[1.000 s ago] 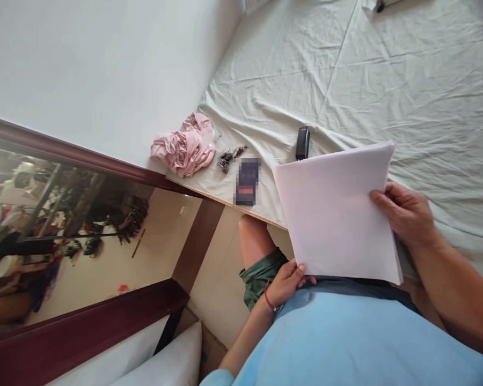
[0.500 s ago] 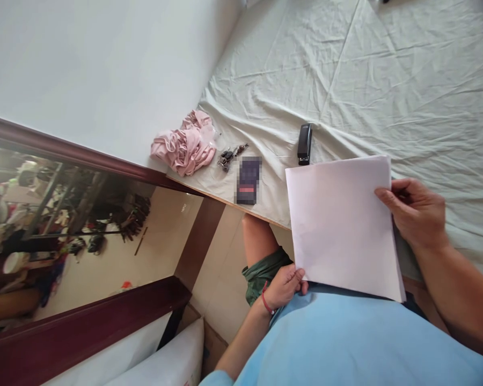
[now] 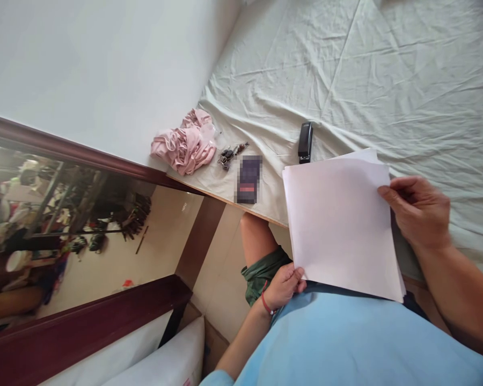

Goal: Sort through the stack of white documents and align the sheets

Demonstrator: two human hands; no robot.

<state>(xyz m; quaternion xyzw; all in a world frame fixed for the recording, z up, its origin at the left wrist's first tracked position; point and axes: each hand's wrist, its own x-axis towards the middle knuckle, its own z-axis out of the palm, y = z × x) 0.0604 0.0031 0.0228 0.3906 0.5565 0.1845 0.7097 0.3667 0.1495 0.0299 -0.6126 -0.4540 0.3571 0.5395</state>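
Several sheets of white paper lie in a loose stack between my hands, just above my lap. My left hand, with a red string on the wrist, pinches the stack's lower left corner. Higher up, my right hand grips the right edge between thumb and fingers. The sheets are slightly fanned, and one rear sheet pokes out past the top edge. A black stapler rests on the cloth just beyond the top of the paper.
The bed-like surface has a wrinkled pale cloth. Toward its left corner lie a pixelated dark phone-like object, a bunch of keys and a crumpled pink cloth. A dark red wooden frame stands at left.
The sheets have shifted out of line: a rear sheet now shows above the top edge. My right hand has moved slightly right; my left hand stays at its corner.
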